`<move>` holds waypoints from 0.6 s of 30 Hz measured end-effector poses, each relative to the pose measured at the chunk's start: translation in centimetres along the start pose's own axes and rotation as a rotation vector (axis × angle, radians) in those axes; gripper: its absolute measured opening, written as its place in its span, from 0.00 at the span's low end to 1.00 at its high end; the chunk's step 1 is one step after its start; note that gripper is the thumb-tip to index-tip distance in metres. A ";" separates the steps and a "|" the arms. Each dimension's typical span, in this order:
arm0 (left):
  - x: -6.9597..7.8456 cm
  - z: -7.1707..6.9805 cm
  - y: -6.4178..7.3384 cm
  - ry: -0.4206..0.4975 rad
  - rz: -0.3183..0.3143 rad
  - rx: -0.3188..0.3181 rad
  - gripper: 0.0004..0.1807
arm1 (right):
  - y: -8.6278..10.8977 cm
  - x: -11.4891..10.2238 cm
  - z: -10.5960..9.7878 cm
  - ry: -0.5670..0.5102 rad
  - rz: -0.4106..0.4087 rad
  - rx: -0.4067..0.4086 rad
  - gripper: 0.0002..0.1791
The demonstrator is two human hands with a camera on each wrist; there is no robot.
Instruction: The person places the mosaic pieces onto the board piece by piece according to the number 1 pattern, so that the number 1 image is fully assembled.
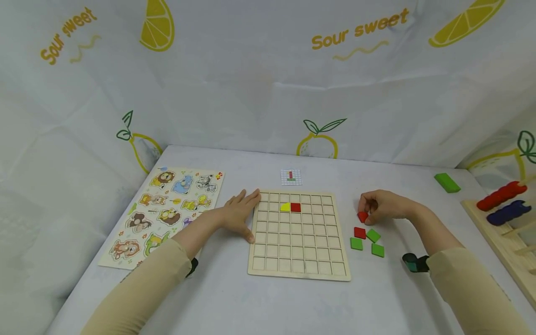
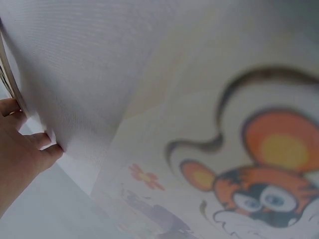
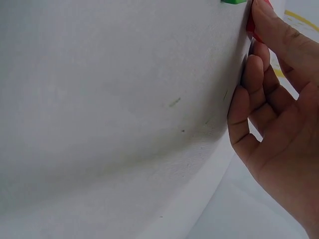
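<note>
My left hand rests with spread fingers at the left edge of a wooden grid board. In the upper part of the grid lie a yellow piece with a slanted or curved side and, right beside it, a red square tile. Right of the board, my right hand pinches a red tile between thumb and fingers, close over the table. That tile shows at the thumb tip in the right wrist view. Just below lie another red tile and several green tiles.
A small pattern card lies behind the board. An animal puzzle board takes up the left side. At the right are a green block and a wooden bead frame with red and blue beads. A white printed cloth hangs behind.
</note>
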State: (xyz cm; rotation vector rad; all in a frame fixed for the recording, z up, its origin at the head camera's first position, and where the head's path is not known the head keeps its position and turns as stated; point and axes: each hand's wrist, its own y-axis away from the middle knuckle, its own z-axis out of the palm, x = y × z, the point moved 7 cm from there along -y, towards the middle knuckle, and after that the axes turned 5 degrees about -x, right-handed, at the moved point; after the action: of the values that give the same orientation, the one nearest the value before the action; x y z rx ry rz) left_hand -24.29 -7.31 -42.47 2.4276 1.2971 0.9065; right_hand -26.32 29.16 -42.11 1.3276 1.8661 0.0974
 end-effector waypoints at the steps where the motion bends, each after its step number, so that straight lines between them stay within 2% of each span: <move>1: 0.0 0.0 0.0 -0.001 0.000 0.000 0.69 | 0.0 -0.1 0.0 0.006 0.004 0.004 0.13; 10: 0.1 -0.1 0.1 -0.011 0.001 -0.001 0.69 | -0.2 -0.2 -0.4 0.047 0.026 0.046 0.11; 18: 0.0 0.1 -0.1 -0.023 -0.005 -0.002 0.69 | -0.4 -0.4 -0.7 0.009 0.008 0.051 0.09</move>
State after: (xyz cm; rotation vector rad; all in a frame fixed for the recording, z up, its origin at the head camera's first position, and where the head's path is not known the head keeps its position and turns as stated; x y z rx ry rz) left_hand -24.32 -7.23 -42.58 2.4255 1.2930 0.8755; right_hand -26.99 28.89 -41.63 1.3721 1.8819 0.0599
